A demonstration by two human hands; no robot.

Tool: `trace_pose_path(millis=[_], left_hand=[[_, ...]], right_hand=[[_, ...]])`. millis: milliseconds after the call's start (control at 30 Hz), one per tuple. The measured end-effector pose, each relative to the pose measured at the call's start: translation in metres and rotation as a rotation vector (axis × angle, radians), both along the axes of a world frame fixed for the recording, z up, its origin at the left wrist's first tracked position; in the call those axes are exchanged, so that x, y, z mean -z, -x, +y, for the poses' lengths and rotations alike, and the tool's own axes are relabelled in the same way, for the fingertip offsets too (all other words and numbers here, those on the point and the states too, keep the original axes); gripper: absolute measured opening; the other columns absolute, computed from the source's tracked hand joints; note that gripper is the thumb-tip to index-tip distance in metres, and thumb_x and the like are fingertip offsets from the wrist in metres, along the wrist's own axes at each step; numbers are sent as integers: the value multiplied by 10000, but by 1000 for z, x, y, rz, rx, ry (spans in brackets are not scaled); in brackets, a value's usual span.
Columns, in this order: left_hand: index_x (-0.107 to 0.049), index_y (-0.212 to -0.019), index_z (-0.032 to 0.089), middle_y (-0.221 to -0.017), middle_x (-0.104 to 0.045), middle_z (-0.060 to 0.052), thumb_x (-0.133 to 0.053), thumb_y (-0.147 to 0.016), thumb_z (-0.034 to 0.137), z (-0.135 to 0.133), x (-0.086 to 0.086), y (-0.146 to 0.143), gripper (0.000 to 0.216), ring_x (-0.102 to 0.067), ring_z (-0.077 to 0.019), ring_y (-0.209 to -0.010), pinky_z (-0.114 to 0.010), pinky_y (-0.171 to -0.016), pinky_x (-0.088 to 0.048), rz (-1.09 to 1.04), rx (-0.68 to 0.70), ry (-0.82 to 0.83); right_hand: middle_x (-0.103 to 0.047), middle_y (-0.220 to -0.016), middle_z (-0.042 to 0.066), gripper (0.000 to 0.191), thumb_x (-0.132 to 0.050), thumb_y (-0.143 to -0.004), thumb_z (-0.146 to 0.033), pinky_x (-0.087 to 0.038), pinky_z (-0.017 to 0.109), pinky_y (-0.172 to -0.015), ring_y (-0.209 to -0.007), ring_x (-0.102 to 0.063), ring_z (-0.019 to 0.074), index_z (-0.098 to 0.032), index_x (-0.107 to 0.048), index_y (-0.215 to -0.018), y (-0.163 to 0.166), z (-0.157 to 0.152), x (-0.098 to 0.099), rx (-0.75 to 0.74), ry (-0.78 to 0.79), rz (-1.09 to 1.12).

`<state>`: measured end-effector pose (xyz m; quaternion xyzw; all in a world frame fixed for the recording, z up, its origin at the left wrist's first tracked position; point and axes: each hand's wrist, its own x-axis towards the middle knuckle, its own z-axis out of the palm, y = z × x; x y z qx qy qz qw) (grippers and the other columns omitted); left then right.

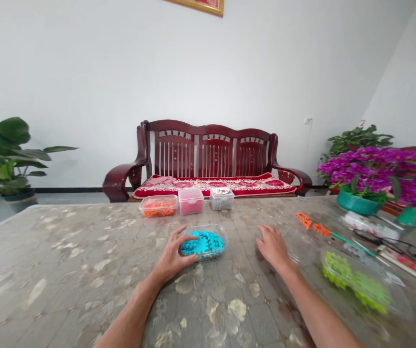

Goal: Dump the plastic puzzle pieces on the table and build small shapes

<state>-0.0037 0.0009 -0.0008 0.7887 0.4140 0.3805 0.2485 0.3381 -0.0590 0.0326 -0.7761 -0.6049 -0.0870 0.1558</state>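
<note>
Left hand: I have the left hand (176, 251) curled round the left end of a clear tub (213, 256), with the thumb along the near side and a finger reaching over the rim.
Clear tub: it sits on the table (95, 275), in front of me and between my two hands, nearer the left one. It is full of blue pieces (206, 241).
Right hand: I have the right hand (271, 242) open, with the fingers a bit apart and nothing in it that I can see. It is off to the right of the blue pieces, not touching their tub. I can't tell if its fingertips touch the table.
By the right wrist: a see-through plastic tray or lid (301, 245); I can't tell which.
Far edge: three boxes in a row. From the left, they are an orange tub (144, 211), a pink box (191, 194) and a grey box (225, 195).
Right side: a clear tub with lime green pieces (352, 282) in it. Behind it are two orange bits (312, 224), a green stick (352, 244), black glasses (412, 251) and a red and white box (403, 261).
Flowers: a big purple bunch (365, 169) in a teal pot (358, 203).
Past the table: a dark red wooden bench (215, 137) with a red and white cover (217, 186).
</note>
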Motion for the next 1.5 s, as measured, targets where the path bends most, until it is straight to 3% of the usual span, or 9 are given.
trace_pose_path(millis=[100, 233, 500, 700, 867, 1067, 1200, 1333, 1500], left_hand=[[-703, -1104, 250, -1444, -392, -102, -789, -676, 417, -2, -4, 0, 468, -418, -325, -1342, -496, -1110, -373, -16, 1, 14], [-704, -1093, 240, -1446, -384, -108, -797, -672, 417, -5, -7, -1, 466, -409, -332, -1352, -516, -1123, -346, -34, 8, 25], [-695, -1124, 247, -1449, -395, -116, -803, -679, 390, -9, -11, -2, 480, -419, -337, -1351, -500, -1109, -376, -15, 1, 2], [-645, -1225, 251, -1449, -390, -129, -807, -675, 340, -9, -11, -3, 580, -431, -329, -1345, -481, -1103, -391, -12, -3, -14], [-673, -1182, 254, -1457, -372, -121, -807, -677, 336, -10, -11, -3, 528, -417, -328, -1357, -463, -1100, -397, -8, 8, 7], [-671, -1185, 254, -1469, -353, -119, -808, -674, 346, -10, -9, -3, 537, -401, -333, -1367, -459, -1101, -392, -28, 15, 28], [-650, -1204, 249, -1476, -356, -121, -803, -674, 355, -9, -8, -3, 562, -405, -334, -1361, -466, -1101, -392, -47, 22, 30], [-540, -1330, 232, -1464, -391, -128, -803, -658, 355, -8, -7, -3, 732, -409, -330, -1354, -498, -1126, -358, -85, 21, 22], [-264, -1505, 206, -1486, -379, -152, -800, -648, 326, -7, -3, -5, 1018, -427, -305, -1338, -479, -1112, -377, -182, 38, 63]], right_hand=[[-631, -1238, 173, 370, -564, -840, -184, -471, 394, -886, -1096, -606, 312, -134, -646, -1197, -32, -17, 0, 118, 169, -140], [-673, -1117, 203, 339, -469, -868, -107, -485, 368, -756, -972, -675, 304, -137, -676, -1135, -49, -34, 2, 171, 226, -225], [-711, -997, 208, 411, -399, -812, 28, -494, 335, -725, -897, -711, 280, -112, -707, -1046, -46, -28, -6, 67, 299, -280], [-688, -1081, 197, 453, -437, -755, 40, -500, 342, -809, -975, -678, 276, -122, -698, -1088, -33, -26, -1, -59, 217, -261], [-667, -1022, 128, 467, -421, -780, -21, -474, 335, -864, -956, -634, 233, -151, -660, -1160, -7, -21, -3, -181, -24, -188], [-626, -867, 63, 429, -442, -753, -165, -471, 325, -775, -799, -589, 198, -183, -667, -1118, 10, -6, -39, -187, -449, 184], [-662, -927, 72, 416, -512, -796, -388, -489, 330, -704, -718, -577, 177, -162, -669, -1108, 23, 2, -57, -165, -631, 719], [-675, -889, 39, 533, -664, -699, -498, -476, 270, -579, -652, -560, 141, -163, -657, -1114, 45, 10, -53, -149, -647, 1244], [-636, -679, -20, 530, -709, -620, -435, -437, 239, -490, -541, -525, 121, -163, -661, -1072, 72, 30, -26, -165, -508, 1474]])
